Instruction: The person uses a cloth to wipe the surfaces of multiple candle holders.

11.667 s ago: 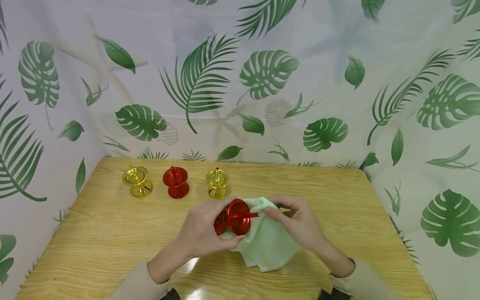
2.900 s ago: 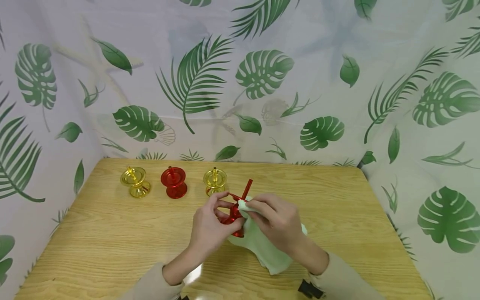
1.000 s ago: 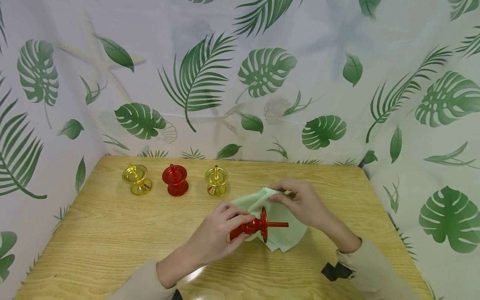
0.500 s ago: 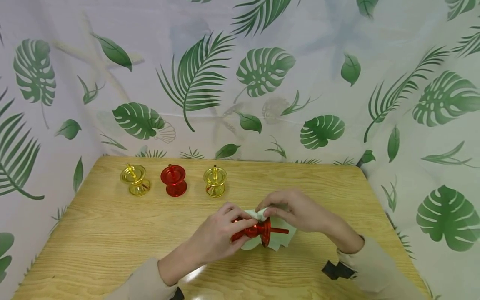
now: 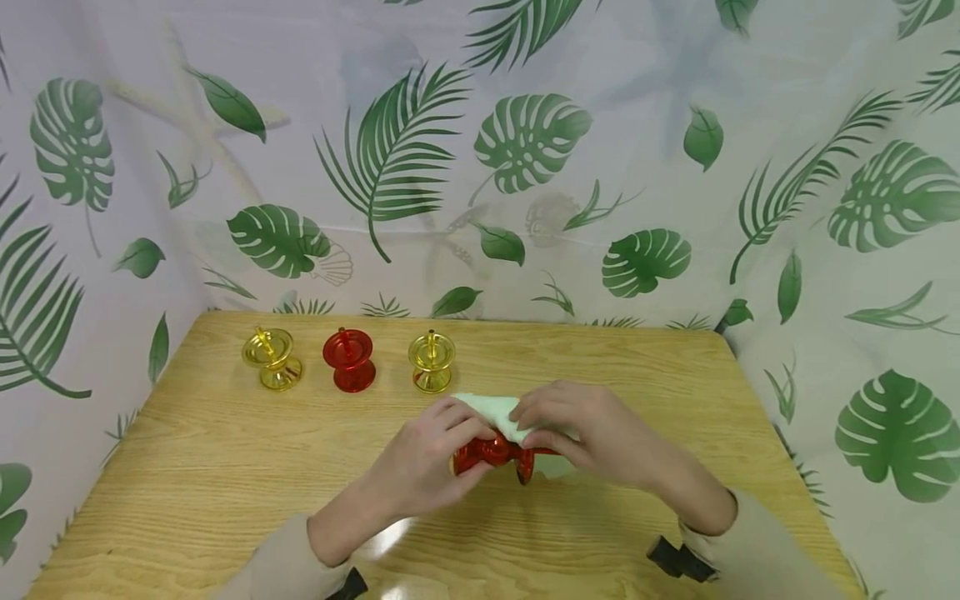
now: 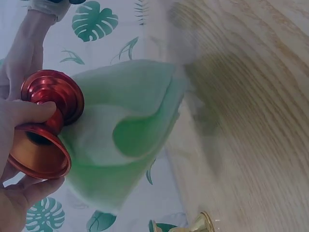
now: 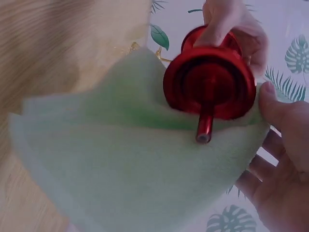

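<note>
Gripping red holder [image 5: 491, 450] with left hand [image 5: 420, 462], pinching green cloth [image 5: 491, 407] with right hand [image 5: 596, 429], spike [image 5: 544, 451] partly hidden in head view.

Looking like a screened-off tabletop booth, leaving the type of building unclear, pairing a wood-grain table [image 5: 225, 450] with leaf-printed white sheeting [image 5: 570, 221] rising behind the far edge, turning at both far corners, flanking the left and right edges.

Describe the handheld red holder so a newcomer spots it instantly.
Find the wooden table. Near its middle, the left hand grips the red holder beside a pale green cloth. Unlike the red twin standing upright farther back, it is tipped sideways, stem toward the right hand.
</note>
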Motion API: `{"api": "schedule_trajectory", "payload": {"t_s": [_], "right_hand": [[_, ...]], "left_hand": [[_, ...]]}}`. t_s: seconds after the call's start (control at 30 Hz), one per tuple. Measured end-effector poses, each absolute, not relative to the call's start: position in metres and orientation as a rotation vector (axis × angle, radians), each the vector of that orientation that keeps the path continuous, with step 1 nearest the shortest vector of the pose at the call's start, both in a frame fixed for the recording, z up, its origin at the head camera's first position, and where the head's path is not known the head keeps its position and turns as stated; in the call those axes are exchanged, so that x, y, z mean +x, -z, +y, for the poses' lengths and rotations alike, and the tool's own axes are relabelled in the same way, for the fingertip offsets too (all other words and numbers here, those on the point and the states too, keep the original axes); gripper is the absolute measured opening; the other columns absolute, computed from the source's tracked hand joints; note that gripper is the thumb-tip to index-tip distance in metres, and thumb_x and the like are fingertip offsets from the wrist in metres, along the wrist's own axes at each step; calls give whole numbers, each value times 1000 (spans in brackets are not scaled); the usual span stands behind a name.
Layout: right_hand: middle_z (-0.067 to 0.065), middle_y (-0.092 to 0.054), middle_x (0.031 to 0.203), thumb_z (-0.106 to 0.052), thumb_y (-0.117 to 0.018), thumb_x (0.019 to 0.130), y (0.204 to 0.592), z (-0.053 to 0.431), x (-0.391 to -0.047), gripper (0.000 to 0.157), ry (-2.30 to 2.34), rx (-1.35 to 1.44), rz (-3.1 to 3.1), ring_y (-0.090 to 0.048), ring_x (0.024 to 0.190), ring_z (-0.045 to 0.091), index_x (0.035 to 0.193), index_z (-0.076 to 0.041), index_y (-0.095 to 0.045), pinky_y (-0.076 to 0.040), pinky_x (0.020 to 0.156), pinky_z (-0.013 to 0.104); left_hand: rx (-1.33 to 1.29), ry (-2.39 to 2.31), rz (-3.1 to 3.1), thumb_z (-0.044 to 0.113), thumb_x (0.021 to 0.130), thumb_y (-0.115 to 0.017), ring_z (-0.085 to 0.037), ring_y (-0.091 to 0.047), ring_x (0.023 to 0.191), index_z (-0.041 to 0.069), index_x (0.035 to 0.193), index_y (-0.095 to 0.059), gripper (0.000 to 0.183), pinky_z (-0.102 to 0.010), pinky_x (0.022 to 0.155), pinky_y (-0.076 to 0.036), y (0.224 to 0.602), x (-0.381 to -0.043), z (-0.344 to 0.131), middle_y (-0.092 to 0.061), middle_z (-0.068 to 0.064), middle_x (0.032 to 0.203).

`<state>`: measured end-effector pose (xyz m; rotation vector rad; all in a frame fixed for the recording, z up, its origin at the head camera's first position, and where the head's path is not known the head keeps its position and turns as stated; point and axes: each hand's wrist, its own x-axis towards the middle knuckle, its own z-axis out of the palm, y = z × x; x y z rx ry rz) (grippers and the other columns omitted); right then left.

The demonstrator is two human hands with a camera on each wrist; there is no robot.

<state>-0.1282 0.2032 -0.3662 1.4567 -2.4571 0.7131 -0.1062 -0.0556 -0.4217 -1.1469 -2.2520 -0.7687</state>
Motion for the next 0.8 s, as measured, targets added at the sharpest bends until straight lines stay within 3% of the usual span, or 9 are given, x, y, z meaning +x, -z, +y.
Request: {"api": "schedule_trajectory", "payload": {"t_s": [0.13,0.23,0.33,0.47,0.5,0.63,0.73,0.8], "right_hand": [[0,-80,109,-25,-76,97,369,198,-120,11,-482,1464,-2221,-75,104,21,102,-15,-79,-65,86,34],[0,-81,106,-33,-62,107,373,192,-112,28,-322,1409,-2101,-76,101,22,97,-14,-79,-66,82,34],[2,-82,103,-33,-54,111,378,188,-104,37,-155,1362,-1982,-76,96,24,94,-13,-79,-66,77,34],[2,-81,102,-29,-50,113,382,184,-97,38,-42,1297,-1943,-76,95,26,93,-11,-77,-66,74,35],[2,-80,102,-30,-51,113,381,183,-96,37,-48,1284,-1971,-76,96,25,93,-11,-76,-66,74,35],[0,-78,105,-25,-75,98,376,180,-99,14,-163,1254,-2164,-75,103,24,94,-13,-73,-66,83,34],[-1,-77,105,-20,-89,82,371,180,-105,22,-294,1274,-2288,-74,106,23,95,-13,-72,-65,88,33],[-1,-76,106,-18,-87,85,368,180,-110,20,-390,1289,-2386,-74,106,21,97,-13,-71,-64,87,33]], "left_hand": [[-1126,775,-2252,15,74,-96,-19,-67,105,10,98,-75,32,-29,90,-61,418,-110,-58,-74,-1,103],[-1116,787,-2245,14,74,-96,-19,-67,102,9,96,-76,30,-28,87,-61,415,-112,-59,-74,-2,101],[-1110,804,-2242,14,74,-96,-19,-67,101,10,94,-76,29,-28,85,-61,415,-113,-59,-73,-2,100],[-1112,787,-2220,13,73,-96,-18,-66,100,10,93,-77,28,-27,84,-61,415,-113,-59,-72,-1,99],[-1114,779,-2214,13,73,-96,-18,-66,100,10,93,-77,28,-27,84,-61,415,-113,-59,-72,-1,99],[-1122,748,-2204,13,73,-96,-18,-66,100,10,94,-78,28,-27,84,-61,415,-112,-59,-72,-1,99],[-1132,728,-2195,12,73,-96,-18,-66,100,10,96,-78,29,-27,85,-61,417,-112,-59,-72,-1,100],[-1139,710,-2176,11,72,-96,-18,-66,100,10,96,-78,30,-27,85,-61,419,-113,-60,-73,-1,100]]}}
